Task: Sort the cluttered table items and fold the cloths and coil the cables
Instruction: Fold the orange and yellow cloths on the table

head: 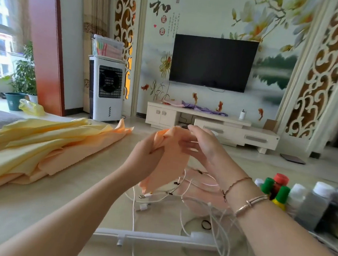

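Observation:
A small orange cloth (169, 163) hangs above the table between both hands. My left hand (144, 158) grips its upper left edge, with the fingers curled round the fabric. My right hand (199, 143) pinches the top right part of the same cloth. Below the cloth lies a tangle of white cables (179, 199) with plugs on the table. A pile of yellow and orange cloths (44, 146) lies spread on the table's left side.
Several small bottles (298, 199) with green, red and white caps stand at the right edge of the table. A black hair tie (206, 224) lies among the cables. A white bar (153, 238) runs along the near table edge (30, 208).

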